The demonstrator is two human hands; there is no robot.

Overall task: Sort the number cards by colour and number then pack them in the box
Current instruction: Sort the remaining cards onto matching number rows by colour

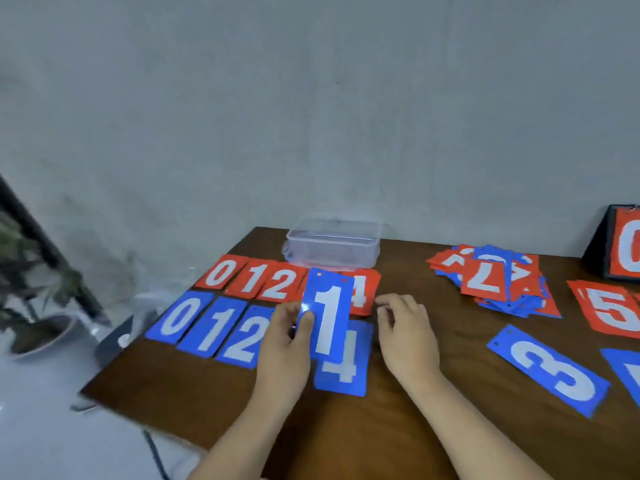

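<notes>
My left hand (285, 336) pinches a blue 1 card (327, 315) and holds it upright above the rows. Beside it my right hand (405, 330) hovers with loosely curled fingers and holds nothing. A red row (254, 277) reads 0, 1, 2, then a partly hidden 4 (363, 292). In front of it lies a blue row (211, 327) of 0, 1, 2 and a blue 4 (343, 368). The clear plastic box (334, 245) stands open behind the red row. An unsorted pile of red and blue cards (491, 277) lies at the right.
A blue 3 card (550, 372) and a red 5 card (613, 310) lie loose at the right, with another blue card (628, 372) cut off by the frame. A black scoreboard stand (620, 247) stands at the far right. The table's left edge drops to the floor and a potted plant (31, 306).
</notes>
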